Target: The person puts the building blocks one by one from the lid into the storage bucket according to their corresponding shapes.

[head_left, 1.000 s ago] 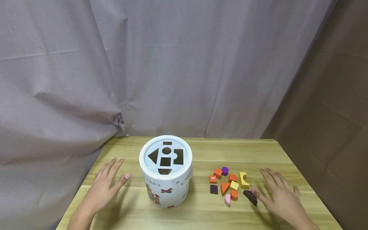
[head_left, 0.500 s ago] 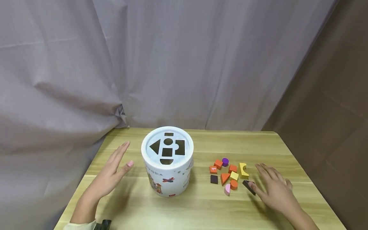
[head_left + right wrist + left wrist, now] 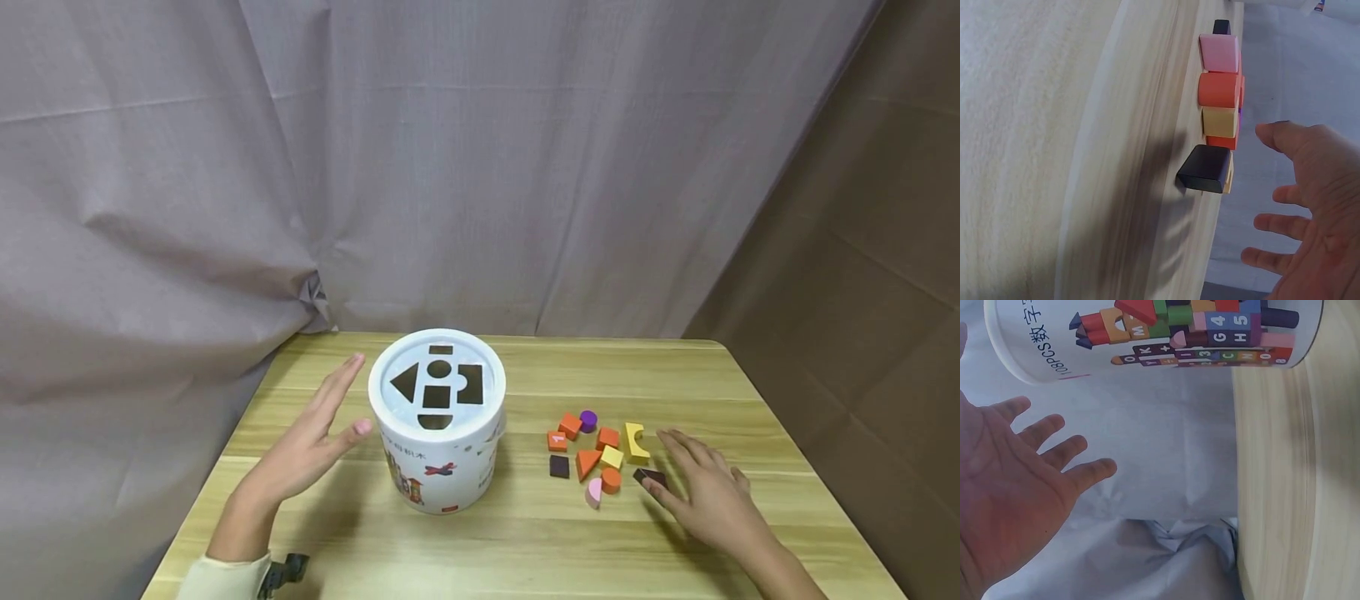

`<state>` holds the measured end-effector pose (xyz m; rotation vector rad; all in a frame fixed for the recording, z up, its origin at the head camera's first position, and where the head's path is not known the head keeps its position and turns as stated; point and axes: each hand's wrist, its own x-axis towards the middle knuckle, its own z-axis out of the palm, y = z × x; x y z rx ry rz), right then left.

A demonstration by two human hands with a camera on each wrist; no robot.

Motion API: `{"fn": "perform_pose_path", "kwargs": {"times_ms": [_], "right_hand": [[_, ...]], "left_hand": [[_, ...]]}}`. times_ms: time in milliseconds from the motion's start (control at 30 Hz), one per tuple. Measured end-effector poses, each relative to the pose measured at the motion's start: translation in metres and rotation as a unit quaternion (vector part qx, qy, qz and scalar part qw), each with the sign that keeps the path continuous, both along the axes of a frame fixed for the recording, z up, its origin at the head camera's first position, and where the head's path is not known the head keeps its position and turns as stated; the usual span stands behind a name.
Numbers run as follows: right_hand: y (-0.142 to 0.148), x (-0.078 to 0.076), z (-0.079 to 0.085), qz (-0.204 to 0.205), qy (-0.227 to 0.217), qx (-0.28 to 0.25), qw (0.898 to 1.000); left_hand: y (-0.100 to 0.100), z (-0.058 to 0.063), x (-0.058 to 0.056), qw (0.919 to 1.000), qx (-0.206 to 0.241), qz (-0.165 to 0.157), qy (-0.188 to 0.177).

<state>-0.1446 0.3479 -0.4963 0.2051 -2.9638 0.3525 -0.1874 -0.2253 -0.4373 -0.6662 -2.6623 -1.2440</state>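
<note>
A white bucket (image 3: 486, 454) with printed block pictures stands upright, its pale lid (image 3: 397, 417) cut with several shaped holes. My left hand (image 3: 307, 450) hovers at the bucket's left side, fingers extended and thumb apart; the left wrist view shows its palm bare, near the bucket wall (image 3: 1054, 337). Over on the right, my right hand (image 3: 712, 500) is held above the table beside a dark block (image 3: 654, 477), which it partly covers in the head view. From the right wrist, a gap shows between the thumb and that dark block (image 3: 1207, 167); nothing is held.
Left of the right hand lie several small blocks: a yellow arch (image 3: 633, 446), an orange triangle (image 3: 588, 464), a pink half-round (image 3: 594, 493), a purple cylinder (image 3: 588, 421) and a dark square (image 3: 559, 467), among others. Grey cloth (image 3: 480, 167) hangs behind the wooden table (image 3: 525, 550).
My left hand has moved rightward, closer to the bucket. My right hand has shifted slightly left, over the dark block. The head view has tilted down, so the scene sits higher.
</note>
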Motion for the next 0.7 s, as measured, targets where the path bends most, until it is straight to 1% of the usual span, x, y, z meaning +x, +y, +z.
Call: {"fn": "perform_pose_path", "kwargs": {"times_ms": [267, 433, 500, 633, 700], "right_hand": [[0.001, -0.006, -0.008, 0.004, -0.012, 0.000, 1.000], [0.003, -0.008, -0.012, 0.009, -0.011, -0.004, 1.000], [0.004, -0.008, -0.014, 0.012, -0.013, -0.006, 1.000], [0.006, -0.010, -0.019, 0.020, -0.018, -0.010, 1.000], [0.007, -0.010, -0.022, 0.024, -0.022, -0.013, 0.999]], "left_hand": [[0.007, 0.003, -0.006, 0.9992, 0.017, -0.033, -0.014], [0.009, 0.001, -0.011, 0.9966, 0.041, -0.070, -0.014], [0.010, 0.001, -0.012, 0.9956, 0.045, -0.080, -0.015], [0.012, 0.003, -0.014, 0.9953, 0.042, -0.084, -0.023], [0.013, 0.004, -0.014, 0.9959, 0.036, -0.079, -0.025]]}}
